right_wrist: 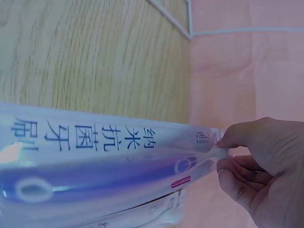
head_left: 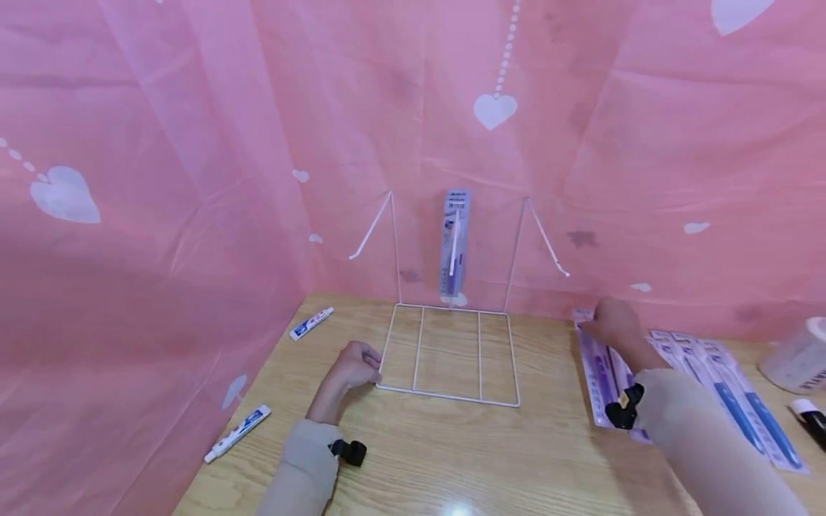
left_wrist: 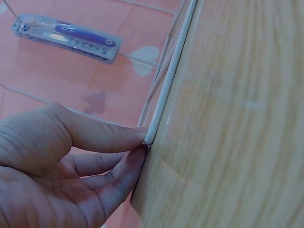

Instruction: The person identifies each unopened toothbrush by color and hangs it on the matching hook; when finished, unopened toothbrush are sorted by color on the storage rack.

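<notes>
A white wire rack (head_left: 448, 395) stands on the wooden table with three arms sticking out. My left hand (head_left: 348, 367) pinches its front left corner between thumb and fingers; the left wrist view shows the pinch at the white bar (left_wrist: 167, 90). On the rack's middle arm hang packaged toothbrushes (head_left: 445, 244) with a purple handle showing. Over at the right, my right hand (head_left: 616, 330) pinches the top end of a purple packaged toothbrush (right_wrist: 95, 161). Another clear package (right_wrist: 156, 213) lies beneath it in the right wrist view.
Several blue packaged toothbrushes (head_left: 742, 408) lie right of my right hand. Beyond them are a white cylindrical container (head_left: 800, 358) and a black tube with a white cap (head_left: 813, 423). Two toothpaste tubes, a far one (head_left: 312, 324) and a near one (head_left: 237, 433), lie left. Pink cloth (head_left: 413, 107) hangs behind.
</notes>
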### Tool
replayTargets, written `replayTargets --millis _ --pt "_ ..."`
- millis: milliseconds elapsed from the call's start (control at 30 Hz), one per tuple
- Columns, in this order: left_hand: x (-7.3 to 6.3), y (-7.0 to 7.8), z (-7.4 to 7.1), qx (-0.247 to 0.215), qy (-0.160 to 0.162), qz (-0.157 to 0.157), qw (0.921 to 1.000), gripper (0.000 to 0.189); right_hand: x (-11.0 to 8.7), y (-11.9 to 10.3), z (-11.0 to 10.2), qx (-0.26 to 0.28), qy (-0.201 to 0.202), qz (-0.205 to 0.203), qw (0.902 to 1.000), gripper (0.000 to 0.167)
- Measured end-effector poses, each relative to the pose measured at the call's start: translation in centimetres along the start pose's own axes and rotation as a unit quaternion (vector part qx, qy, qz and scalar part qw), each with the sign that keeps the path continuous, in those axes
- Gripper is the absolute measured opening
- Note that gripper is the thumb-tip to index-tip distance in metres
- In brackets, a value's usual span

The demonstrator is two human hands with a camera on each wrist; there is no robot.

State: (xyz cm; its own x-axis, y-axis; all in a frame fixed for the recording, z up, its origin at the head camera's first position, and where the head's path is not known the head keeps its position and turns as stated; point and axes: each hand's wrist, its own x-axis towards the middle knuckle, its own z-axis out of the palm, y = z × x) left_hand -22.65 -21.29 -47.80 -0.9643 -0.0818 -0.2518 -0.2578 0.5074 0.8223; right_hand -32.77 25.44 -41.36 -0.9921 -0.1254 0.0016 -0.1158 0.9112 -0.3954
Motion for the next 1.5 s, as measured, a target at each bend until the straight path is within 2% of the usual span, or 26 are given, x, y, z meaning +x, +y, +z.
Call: replayTargets --millis 167,300,467,667,933,1067,1267,1333,1500 --pt "0.0 -0.1 0.0 -0.002 0.003 0.001 1.0 0.033 -0.6 -1.6 -0.6 -0.004 0.019 -0.02 0.9996 0.027" --pt "0.0 -0.2 0.1 -0.006 0.001 0.01 0.9999 0.033 -1.6 -3.5 -1.1 0.004 0.059 -0.054 0.9968 0.021" --pt "0.0 -0.2 0.1 -0.005 0.0 0.017 0.9998 0.033 -2.9 -6.8 -1.7 0.002 0.126 -0.127 0.9839 0.019" --pt "0.0 -0.2 0.0 -0.004 0.001 0.016 0.9999 0.033 -4.5 -11.3 -1.7 0.002 0.16 -0.189 0.9689 0.013" --pt "0.0 -0.1 0.2 -0.005 0.0 0.015 0.9999 0.033 -6.8 -15.9 -1.6 -0.003 0.233 -0.282 0.9305 0.014" --pt "-0.1 0.0 0.2 -0.005 0.003 0.014 0.9999 0.033 -8.0 -17.6 -2.1 0.009 0.256 -0.304 0.9178 0.01" --pt "-0.1 -0.1 0.1 -0.007 -0.001 0.017 0.9998 0.033 -9.8 -19.7 -3.1 0.026 0.296 -0.336 0.8936 0.007" --pt "-0.1 -0.1 0.1 -0.008 -0.001 0.024 0.9997 0.033 -10.3 -20.3 -3.5 0.035 0.31 -0.356 0.8809 0.008" --pt "-0.2 -0.1 0.1 -0.012 0.0 0.032 0.9994 0.033 -11.1 -21.8 -4.3 0.026 0.351 -0.414 0.8393 0.008"
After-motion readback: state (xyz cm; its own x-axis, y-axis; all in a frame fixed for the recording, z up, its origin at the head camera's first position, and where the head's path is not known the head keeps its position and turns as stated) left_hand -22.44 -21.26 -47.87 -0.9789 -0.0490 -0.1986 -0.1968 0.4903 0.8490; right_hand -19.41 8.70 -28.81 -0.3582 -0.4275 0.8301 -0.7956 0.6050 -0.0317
